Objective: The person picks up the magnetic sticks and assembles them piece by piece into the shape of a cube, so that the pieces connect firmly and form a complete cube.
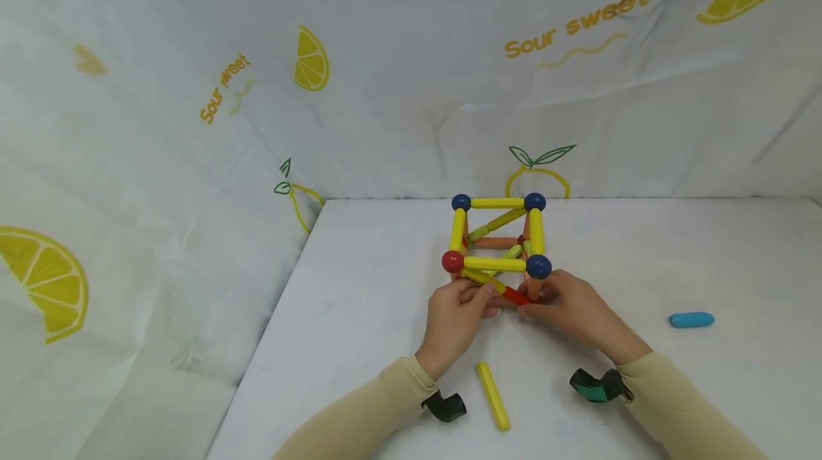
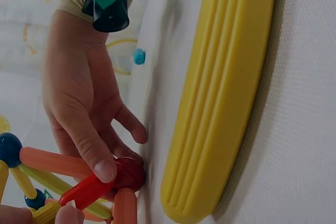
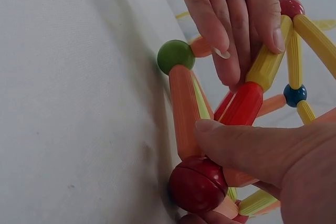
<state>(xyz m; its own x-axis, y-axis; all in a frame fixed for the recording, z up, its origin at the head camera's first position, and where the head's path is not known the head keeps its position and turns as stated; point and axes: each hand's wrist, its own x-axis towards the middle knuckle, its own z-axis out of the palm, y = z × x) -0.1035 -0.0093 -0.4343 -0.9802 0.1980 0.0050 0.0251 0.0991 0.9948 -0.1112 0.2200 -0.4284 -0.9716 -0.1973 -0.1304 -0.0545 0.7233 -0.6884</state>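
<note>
A box-shaped frame of magnetic sticks and balls stands on the table, with a yellow top stick (image 1: 494, 264) facing me and blue balls (image 1: 538, 267) and a red one at its top corners. My left hand (image 1: 454, 317) pinches a yellow stick (image 3: 268, 69) that slants down the front face. End to end with it runs a red stick (image 3: 244, 103), meeting a red ball (image 3: 198, 184) at the lower right corner. My right hand (image 1: 581, 314) grips the red stick at that corner, thumb in front, fingers partly hidden behind the ball. A green ball (image 3: 176, 56) marks the other lower front corner.
One loose yellow stick (image 1: 493, 396) lies on the table between my forearms. Off to the right is a blue stick (image 1: 691, 320). A white sheet printed with lemons (image 1: 311, 60) hangs behind and to the left of the white table (image 1: 359, 260).
</note>
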